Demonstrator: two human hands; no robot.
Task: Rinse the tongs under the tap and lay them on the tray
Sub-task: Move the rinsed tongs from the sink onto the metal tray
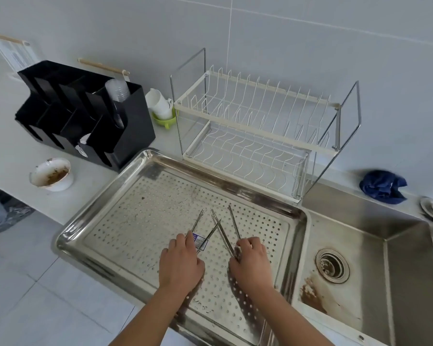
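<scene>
Just beyond your curled fingers (184,242), two pairs of tongs (224,233) fan out over the perforated tray (140,208), left hand (181,262) and right hand (251,262) each gripping a near end, so lower them flat before releasing.

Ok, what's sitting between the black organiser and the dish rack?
A stack of white cups in a green bowl; the head view shows it.

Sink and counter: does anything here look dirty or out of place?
Yes. A brown, rust-like stain marks the sink floor beside the drain, and a bowl left of the tray is smeared with brown residue. A blue cloth lies crumpled behind the sink.
</scene>
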